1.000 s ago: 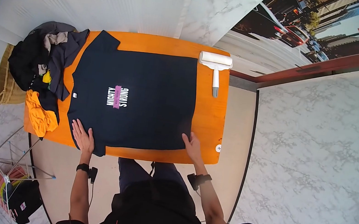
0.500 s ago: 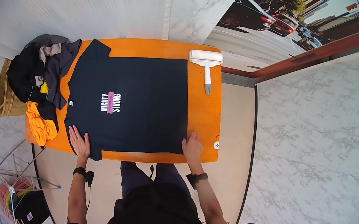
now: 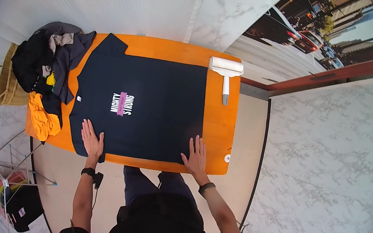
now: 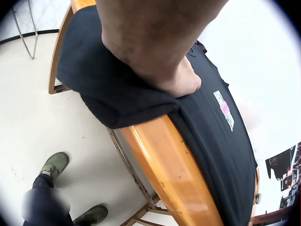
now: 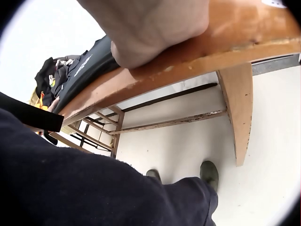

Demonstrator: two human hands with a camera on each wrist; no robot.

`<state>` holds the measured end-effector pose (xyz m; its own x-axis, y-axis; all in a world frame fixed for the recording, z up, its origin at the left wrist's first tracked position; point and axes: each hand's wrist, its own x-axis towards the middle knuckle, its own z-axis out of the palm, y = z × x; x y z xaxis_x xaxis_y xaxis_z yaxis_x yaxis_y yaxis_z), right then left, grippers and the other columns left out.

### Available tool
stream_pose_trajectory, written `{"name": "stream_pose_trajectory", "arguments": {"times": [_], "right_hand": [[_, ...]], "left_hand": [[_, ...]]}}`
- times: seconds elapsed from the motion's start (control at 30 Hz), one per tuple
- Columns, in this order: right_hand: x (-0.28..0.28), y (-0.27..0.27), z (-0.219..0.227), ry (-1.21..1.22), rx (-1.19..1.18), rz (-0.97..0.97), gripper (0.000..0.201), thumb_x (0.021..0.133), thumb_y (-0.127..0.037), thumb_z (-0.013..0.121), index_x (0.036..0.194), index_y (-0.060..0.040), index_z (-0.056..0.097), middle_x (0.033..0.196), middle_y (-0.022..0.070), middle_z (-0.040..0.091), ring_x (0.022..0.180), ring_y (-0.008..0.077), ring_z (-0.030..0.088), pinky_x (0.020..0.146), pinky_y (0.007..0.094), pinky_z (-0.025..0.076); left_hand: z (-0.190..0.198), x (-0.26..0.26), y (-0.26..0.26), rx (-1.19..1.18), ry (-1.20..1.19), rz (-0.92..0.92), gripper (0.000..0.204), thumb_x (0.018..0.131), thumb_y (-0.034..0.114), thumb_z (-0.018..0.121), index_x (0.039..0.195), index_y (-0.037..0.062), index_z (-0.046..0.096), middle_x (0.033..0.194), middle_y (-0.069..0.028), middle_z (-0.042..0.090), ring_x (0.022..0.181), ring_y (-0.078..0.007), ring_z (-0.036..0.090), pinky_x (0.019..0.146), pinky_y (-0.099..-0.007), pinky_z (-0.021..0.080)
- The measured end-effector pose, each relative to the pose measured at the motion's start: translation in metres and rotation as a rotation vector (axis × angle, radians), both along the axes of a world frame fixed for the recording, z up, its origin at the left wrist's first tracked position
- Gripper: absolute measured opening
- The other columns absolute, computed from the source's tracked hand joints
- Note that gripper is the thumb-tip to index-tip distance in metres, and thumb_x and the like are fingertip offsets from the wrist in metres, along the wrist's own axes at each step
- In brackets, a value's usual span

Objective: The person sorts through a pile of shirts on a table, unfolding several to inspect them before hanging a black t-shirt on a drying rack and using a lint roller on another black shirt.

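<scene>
A dark navy T-shirt (image 3: 161,88) lies spread on the orange table (image 3: 219,121), its collar to the left and hem to the right. White lettering with a pink band marks its chest. My left hand (image 3: 91,142) rests flat on the near sleeve side, fingers straight. At the near hem corner my right hand (image 3: 196,157) lies with fingers extended, partly on the cloth and partly over bare wood. In the left wrist view the near sleeve (image 4: 117,89) drapes over the table edge. The right wrist view hides most of that hand's fingers.
A white lint roller (image 3: 226,69) with a grey-tipped handle lies at the far right corner. Heaped clothes (image 3: 55,58), including an orange piece (image 3: 42,119), lie at the left by a woven basket (image 3: 8,82). A metal rack (image 3: 5,181) stands on the floor, lower left.
My right hand has gone from curled fingers at the hem corner to extended fingers over it. My left hand has turned slightly, its fingers pointing more away from me. The shirt stays spread out.
</scene>
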<state>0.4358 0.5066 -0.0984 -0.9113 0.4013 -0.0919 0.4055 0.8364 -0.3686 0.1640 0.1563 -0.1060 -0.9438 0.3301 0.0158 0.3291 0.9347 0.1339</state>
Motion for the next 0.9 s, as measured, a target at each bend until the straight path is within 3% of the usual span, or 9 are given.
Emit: {"name": "stream_pose_trajectory", "arguments": {"times": [0.13,0.33,0.43,0.5,0.63,0.67,0.73,0.8,0.9], "right_hand": [[-0.013,0.013,0.015,0.003,-0.012,0.024,0.078,0.089,-0.037,0.064,0.150,-0.0038,0.029,0.155,0.0255,0.023,0.144,0.0405,0.022,0.116,0.0517,0.021],[-0.103,0.148,0.029,0.363,0.187,-0.304,0.073,0.086,-0.033,0.069,0.140,0.0060,0.038,0.138,0.0306,0.044,0.128,0.0460,0.041,0.107,0.0494,0.034],[-0.146,0.198,0.018,0.278,0.254,-0.389,0.066,0.086,-0.035,0.068,0.131,0.0061,0.044,0.128,0.0305,0.050,0.119,0.0452,0.047,0.099,0.0505,0.039],[-0.170,0.216,0.009,0.014,0.190,-0.506,0.059,0.087,-0.039,0.066,0.123,0.0055,0.049,0.117,0.0290,0.055,0.112,0.0436,0.052,0.094,0.0491,0.044],[-0.171,0.265,-0.044,0.002,0.216,-0.382,0.055,0.090,-0.040,0.062,0.118,0.0054,0.050,0.109,0.0296,0.060,0.105,0.0435,0.057,0.088,0.0494,0.047],[-0.169,0.274,-0.050,0.016,0.104,-0.445,0.054,0.091,-0.040,0.061,0.119,0.0055,0.050,0.106,0.0290,0.062,0.101,0.0437,0.059,0.086,0.0491,0.047],[-0.159,0.272,-0.046,0.031,0.001,-0.495,0.054,0.093,-0.040,0.059,0.119,0.0056,0.050,0.103,0.0283,0.063,0.096,0.0440,0.061,0.083,0.0488,0.048],[-0.142,0.264,-0.022,0.269,-0.052,-0.341,0.048,0.095,-0.038,0.057,0.116,0.0051,0.053,0.099,0.0276,0.065,0.092,0.0435,0.063,0.079,0.0490,0.048],[-0.119,0.200,0.045,0.121,-0.152,-0.304,0.042,0.096,-0.036,0.056,0.105,0.0049,0.059,0.088,0.0262,0.065,0.084,0.0393,0.065,0.072,0.0456,0.048]], "left_hand": [[0.004,0.001,0.000,0.018,-0.030,0.007,0.079,0.094,0.040,0.051,0.153,0.0015,0.015,0.160,-0.0186,0.015,0.148,-0.0334,0.013,0.120,-0.0451,0.011],[0.020,0.024,0.012,0.104,-0.092,0.092,0.087,0.088,0.038,0.060,0.152,-0.0017,0.015,0.158,-0.0225,0.016,0.147,-0.0358,0.014,0.119,-0.0456,0.012],[0.013,0.043,0.012,0.128,-0.097,0.141,0.091,0.085,0.038,0.064,0.151,-0.0035,0.016,0.158,-0.0236,0.016,0.147,-0.0365,0.013,0.119,-0.0462,0.012],[0.011,0.054,0.009,0.140,-0.116,0.180,0.094,0.083,0.040,0.065,0.150,-0.0050,0.016,0.158,-0.0246,0.014,0.147,-0.0374,0.013,0.119,-0.0468,0.012],[0.016,0.062,0.005,0.133,-0.143,0.235,0.094,0.084,0.042,0.064,0.150,-0.0052,0.016,0.158,-0.0252,0.013,0.147,-0.0380,0.013,0.119,-0.0467,0.012],[0.017,0.063,0.004,0.136,-0.139,0.253,0.094,0.084,0.042,0.064,0.150,-0.0052,0.016,0.158,-0.0252,0.013,0.147,-0.0380,0.013,0.119,-0.0467,0.012],[0.017,0.065,0.001,0.158,-0.148,0.249,0.092,0.085,0.042,0.062,0.150,-0.0050,0.016,0.158,-0.0256,0.013,0.147,-0.0383,0.013,0.119,-0.0469,0.011],[0.015,0.065,-0.005,0.179,-0.133,0.273,0.091,0.086,0.041,0.061,0.150,-0.0053,0.016,0.157,-0.0259,0.014,0.147,-0.0384,0.013,0.119,-0.0470,0.011],[0.009,0.070,-0.012,0.185,-0.089,0.318,0.089,0.086,0.039,0.061,0.149,-0.0063,0.017,0.157,-0.0265,0.015,0.147,-0.0385,0.013,0.119,-0.0472,0.012]]}}
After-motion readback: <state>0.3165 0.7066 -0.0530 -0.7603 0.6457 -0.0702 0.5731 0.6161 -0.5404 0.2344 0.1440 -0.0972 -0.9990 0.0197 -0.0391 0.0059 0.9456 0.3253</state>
